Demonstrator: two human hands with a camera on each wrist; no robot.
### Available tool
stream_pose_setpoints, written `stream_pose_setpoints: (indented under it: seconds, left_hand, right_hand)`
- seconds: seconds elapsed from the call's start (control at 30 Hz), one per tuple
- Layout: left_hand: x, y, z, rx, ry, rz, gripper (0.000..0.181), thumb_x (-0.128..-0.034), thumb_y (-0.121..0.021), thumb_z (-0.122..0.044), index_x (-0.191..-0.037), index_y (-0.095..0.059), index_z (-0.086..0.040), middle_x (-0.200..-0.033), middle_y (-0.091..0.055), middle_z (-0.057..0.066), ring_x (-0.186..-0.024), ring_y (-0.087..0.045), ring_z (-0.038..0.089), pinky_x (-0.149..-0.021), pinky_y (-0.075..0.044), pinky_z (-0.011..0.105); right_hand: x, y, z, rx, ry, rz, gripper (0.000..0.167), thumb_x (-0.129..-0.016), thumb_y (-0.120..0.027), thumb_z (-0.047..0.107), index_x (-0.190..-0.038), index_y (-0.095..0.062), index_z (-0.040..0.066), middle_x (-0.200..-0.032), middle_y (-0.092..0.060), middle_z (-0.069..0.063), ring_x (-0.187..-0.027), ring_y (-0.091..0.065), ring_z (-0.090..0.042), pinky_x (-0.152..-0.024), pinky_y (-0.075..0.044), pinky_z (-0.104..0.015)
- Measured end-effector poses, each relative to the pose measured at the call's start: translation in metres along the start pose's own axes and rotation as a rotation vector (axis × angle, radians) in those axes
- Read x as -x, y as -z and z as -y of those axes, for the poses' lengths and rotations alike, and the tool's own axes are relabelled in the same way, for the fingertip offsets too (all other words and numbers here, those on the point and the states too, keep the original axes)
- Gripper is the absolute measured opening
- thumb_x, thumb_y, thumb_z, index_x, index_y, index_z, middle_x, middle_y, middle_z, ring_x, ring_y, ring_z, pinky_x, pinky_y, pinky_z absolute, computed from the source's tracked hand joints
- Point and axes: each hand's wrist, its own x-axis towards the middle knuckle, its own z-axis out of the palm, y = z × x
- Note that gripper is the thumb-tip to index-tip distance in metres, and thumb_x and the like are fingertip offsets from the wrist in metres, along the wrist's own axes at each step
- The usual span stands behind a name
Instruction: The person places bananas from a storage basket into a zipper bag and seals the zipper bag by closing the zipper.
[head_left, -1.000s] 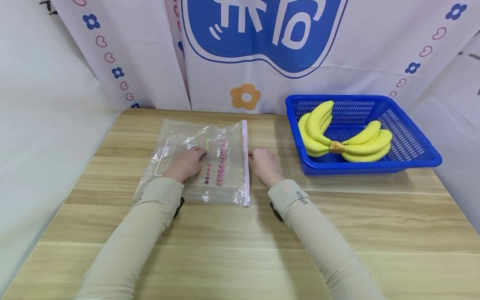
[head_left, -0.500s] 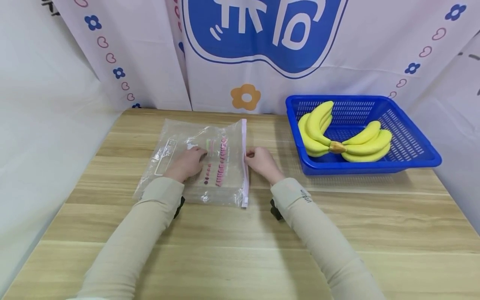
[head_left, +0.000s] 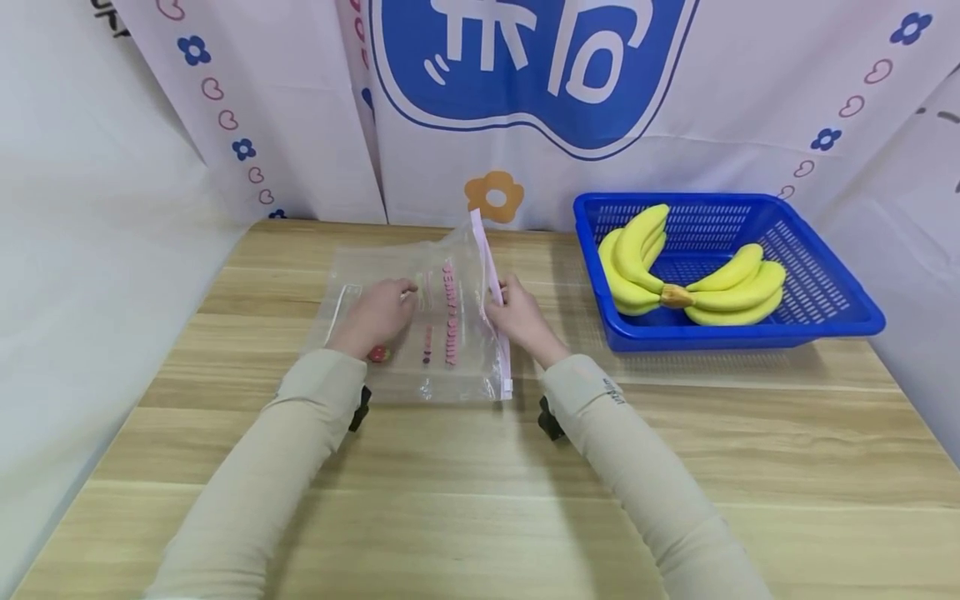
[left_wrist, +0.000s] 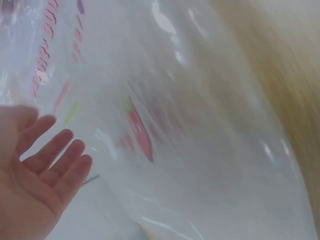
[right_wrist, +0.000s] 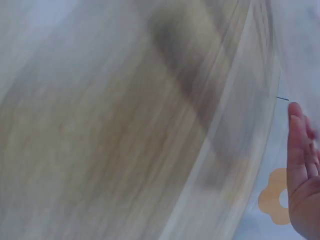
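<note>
- Over the bag's left part: left hand [head_left: 375, 315], fingers loosely spread.
- Lying mid-table: clear printed bag [head_left: 442, 321].
- Pinched in right hand [head_left: 521, 321]: raised pale-pink zip edge [head_left: 487, 257].
- Farther right: blue basket [head_left: 742, 333], yellow bananas [head_left: 727, 300] inside.

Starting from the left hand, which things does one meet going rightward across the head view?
Left hand → pink lettering on the clear bag → the bag's pink zip strip → right hand → blue basket with yellow bananas inside.
</note>
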Motion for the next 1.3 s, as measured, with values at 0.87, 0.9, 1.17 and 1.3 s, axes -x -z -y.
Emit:
stream_pose_setpoints:
  seconds: [0.87,0.9,1.17,1.3]
  left_hand:
    - [0.01,0.009,-0.07,0.285,-0.093,-0.238,0.054,-0.087,-0.053,-0.004,-0.136,-0.031,-0.008,-0.115,-0.065,0.02,-0.069,-0.059,0.024,-0.056,-0.047,0.028]
    - [0.011,0.01,-0.071,0.27,-0.111,-0.261,0.051,-0.0867,-0.053,-0.002,-0.133,-0.033,-0.007,-0.108,-0.066,0.021,-0.067,-0.057,0.024,-0.054,-0.046,0.027]
    - [0.013,0.02,-0.074,0.14,-0.097,-0.337,0.04,-0.0872,-0.044,0.008,-0.121,-0.061,-0.004,-0.131,-0.055,0.019,-0.101,-0.06,0.034,-0.078,-0.054,0.039]
    - [0.012,0.025,-0.074,0.135,-0.076,-0.343,0.042,-0.089,-0.048,0.003,-0.13,-0.056,-0.002,-0.138,-0.05,0.018,-0.102,-0.062,0.033,-0.08,-0.056,0.04]
  right_hand:
    - [0.006,-0.004,0.022,-0.08,0.095,-0.054,0.041,-0.09,-0.051,0.005,-0.13,-0.047,0.001,-0.102,-0.066,-0.02,-0.08,-0.066,-0.026,-0.067,-0.058,-0.026]
    - [0.006,-0.002,0.023,-0.073,0.097,-0.06,0.042,-0.09,-0.049,0.005,-0.131,-0.045,0.001,-0.101,-0.065,-0.02,-0.078,-0.066,-0.026,-0.066,-0.057,-0.026]
    - [0.003,0.014,0.026,-0.066,0.065,-0.107,0.04,-0.094,-0.044,0.006,-0.134,-0.043,0.004,-0.112,-0.065,-0.019,-0.089,-0.069,-0.031,-0.06,-0.049,-0.021]
    - [0.002,0.022,0.029,-0.097,0.058,-0.122,0.039,-0.094,-0.044,0.003,-0.134,-0.044,0.005,-0.117,-0.063,-0.019,-0.093,-0.068,-0.035,-0.063,-0.053,-0.023]
